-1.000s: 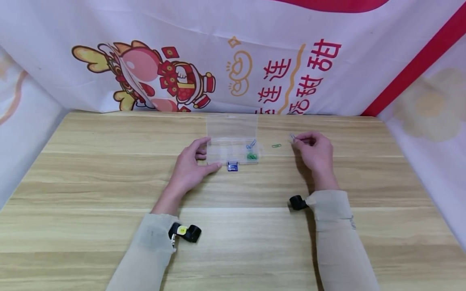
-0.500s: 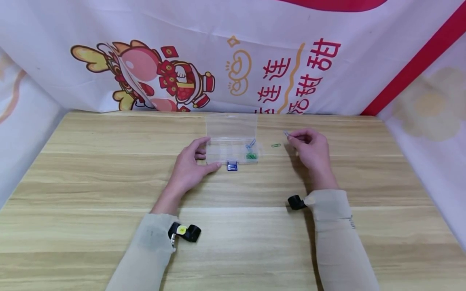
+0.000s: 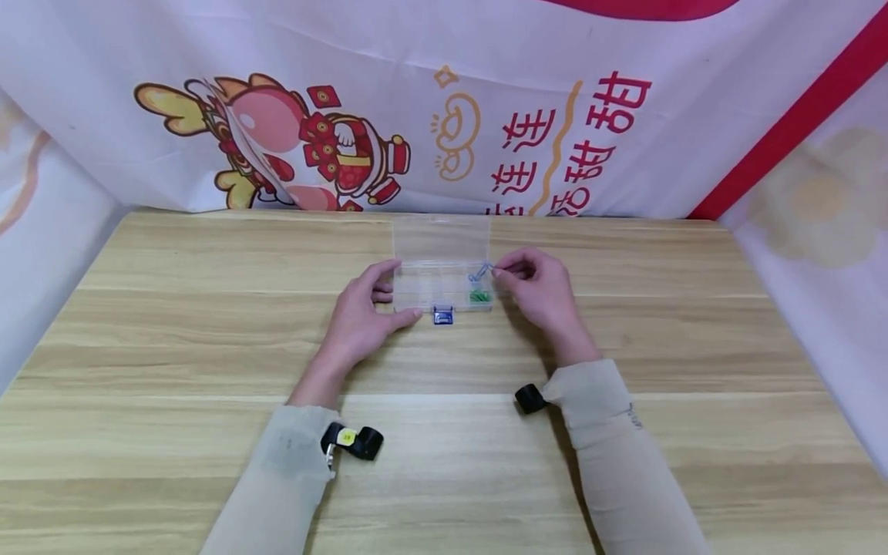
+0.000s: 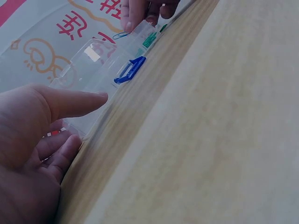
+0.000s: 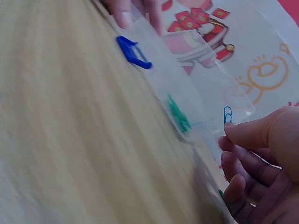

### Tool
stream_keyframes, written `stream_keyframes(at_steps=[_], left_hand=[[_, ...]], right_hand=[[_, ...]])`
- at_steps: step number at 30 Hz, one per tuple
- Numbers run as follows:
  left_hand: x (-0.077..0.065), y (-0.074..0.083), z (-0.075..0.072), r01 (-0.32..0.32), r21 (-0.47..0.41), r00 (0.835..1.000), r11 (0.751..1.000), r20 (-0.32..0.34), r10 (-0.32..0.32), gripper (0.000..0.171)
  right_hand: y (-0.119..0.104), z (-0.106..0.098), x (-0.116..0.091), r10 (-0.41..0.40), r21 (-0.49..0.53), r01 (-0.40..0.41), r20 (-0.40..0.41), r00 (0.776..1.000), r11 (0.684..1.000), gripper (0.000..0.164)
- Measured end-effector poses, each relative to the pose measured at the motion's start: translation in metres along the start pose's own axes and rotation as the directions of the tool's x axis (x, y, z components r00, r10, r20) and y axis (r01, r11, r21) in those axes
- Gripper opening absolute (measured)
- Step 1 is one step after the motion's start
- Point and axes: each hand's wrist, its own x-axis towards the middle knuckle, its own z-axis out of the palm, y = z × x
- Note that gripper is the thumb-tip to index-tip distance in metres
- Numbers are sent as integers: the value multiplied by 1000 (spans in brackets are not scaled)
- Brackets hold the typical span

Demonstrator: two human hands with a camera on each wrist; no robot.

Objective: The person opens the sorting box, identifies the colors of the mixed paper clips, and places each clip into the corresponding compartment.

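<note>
A clear plastic compartment box (image 3: 419, 297) stands with its lid (image 3: 441, 239) raised at the back. Its blue latch (image 3: 442, 314) hangs at the front. My left hand (image 3: 364, 316) holds the box's left end, thumb at the front edge and index finger at the back corner. Between thumb and fingertip my right hand (image 3: 537, 289) pinches a blue paper clip (image 5: 228, 115), just above the box's right end. Green paper clips (image 3: 479, 296) lie in the front right compartment. Another blue paper clip (image 3: 476, 275) shows at the rear right compartment.
Beside the box a green paper clip (image 5: 222, 196) lies on the wooden table (image 3: 430, 462), mostly hidden by my right hand. A printed white cloth (image 3: 416, 92) hangs behind the table's back edge.
My right hand has moved left with the blue paper clip, from the table right of the box to the box's right end. My left hand has stayed in place.
</note>
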Motion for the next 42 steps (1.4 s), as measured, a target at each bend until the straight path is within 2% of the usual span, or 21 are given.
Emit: stream_keyframes(at_steps=[6,23,34,42], left_hand=[[1,3,1,-11,-1,1000,1000,2,11,81],[2,4,1,-14,-5,1000,1000,2,14,81],[0,4,1,-11,1,1000,1000,8,11,81],[0,2,0,-7,32,1000,999,8,6,80]], right_hand=[[-3,7,-2,-11,0,11,-6,1000,1000,14],[-1,7,0,-17,-11,17,-24,1000,1000,21],[8,-19,3,67,43,-63,-91,994,997,20],[26,-41,3,87,109,-69,-173,981,992,23]])
